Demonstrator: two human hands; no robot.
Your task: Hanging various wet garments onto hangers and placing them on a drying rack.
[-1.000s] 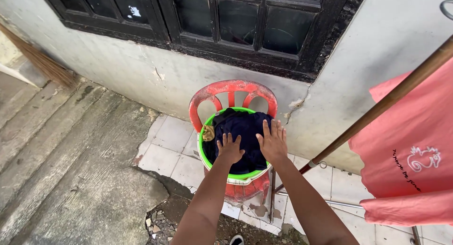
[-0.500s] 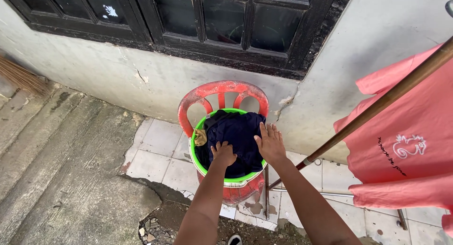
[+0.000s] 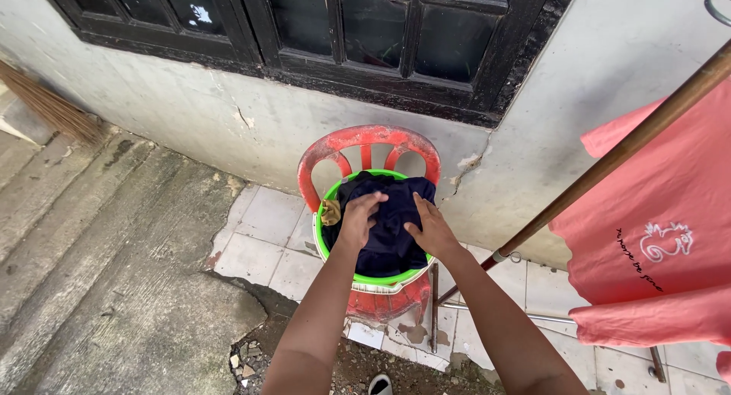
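Observation:
A green plastic bucket (image 3: 323, 243) stands on the seat of a worn red plastic chair (image 3: 367, 138) against the wall. It is full of dark blue cloth (image 3: 390, 243), with a small yellowish piece (image 3: 330, 211) at its left rim. My left hand (image 3: 358, 216) has its fingers curled into the dark cloth near the top of the pile. My right hand (image 3: 430, 227) grips the same cloth just to the right, close to the left hand.
A pink shirt (image 3: 655, 212) hangs on a slanted wooden pole (image 3: 609, 167) at the right. A black-framed window (image 3: 365, 30) is in the cracked wall above. A broom (image 3: 46, 102) leans far left. Rubble (image 3: 251, 357) and a shoe tip (image 3: 378, 383) lie below.
Both hands went from lying flat on the cloth to closing on it and drawing together. The left hand moved up toward the back of the bucket.

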